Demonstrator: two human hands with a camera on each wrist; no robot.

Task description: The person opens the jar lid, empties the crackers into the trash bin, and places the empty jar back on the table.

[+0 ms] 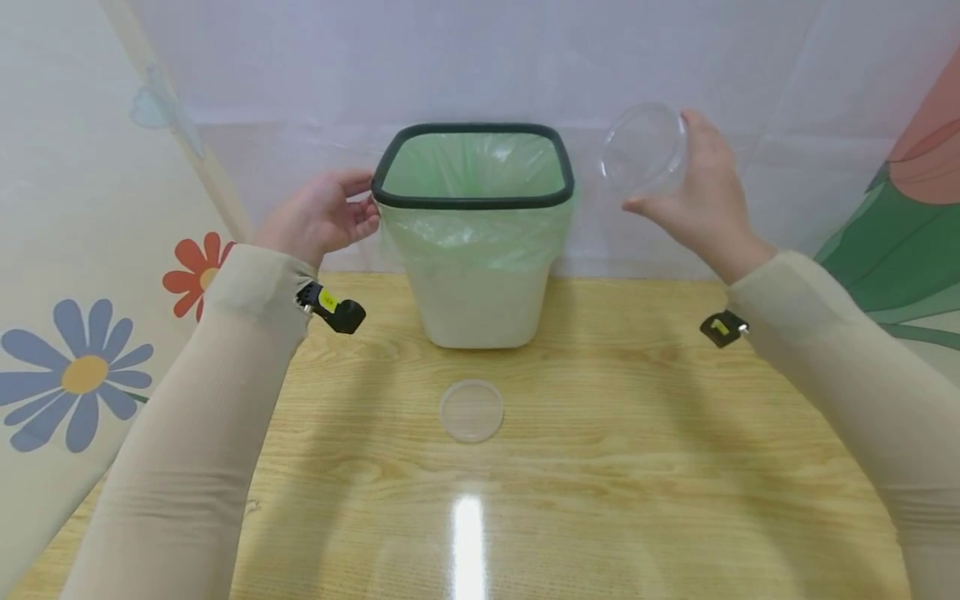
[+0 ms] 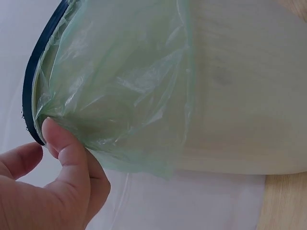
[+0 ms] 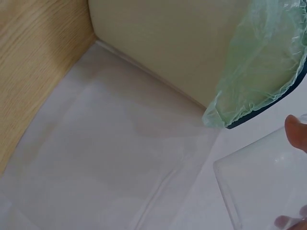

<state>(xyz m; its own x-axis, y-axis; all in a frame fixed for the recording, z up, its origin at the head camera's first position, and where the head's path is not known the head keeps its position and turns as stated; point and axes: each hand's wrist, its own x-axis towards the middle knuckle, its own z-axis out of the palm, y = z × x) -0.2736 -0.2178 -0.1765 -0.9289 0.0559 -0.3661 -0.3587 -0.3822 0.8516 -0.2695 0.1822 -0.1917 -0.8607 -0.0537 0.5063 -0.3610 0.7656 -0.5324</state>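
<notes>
A pale trash bin [image 1: 480,304] with a dark rim [image 1: 472,202] and a green plastic liner [image 1: 487,237] folded over its outside stands upright on the table. At its left upper corner, my left hand [image 1: 322,212] grips the rim, with fingertips against the liner in the left wrist view [image 2: 67,177]. Right of the bin, my right hand [image 1: 708,192] holds a clear round plastic container [image 1: 643,150] in the air, apart from the rim. Thumb and fingers spread round the container's side. A clear round lid [image 1: 472,411] lies flat on the table before the bin.
The wooden table [image 1: 600,467] extends toward me. Behind the bin hangs a pale cloth [image 1: 300,67]. Flower-printed panels [image 1: 82,208] stand at the left and right sides.
</notes>
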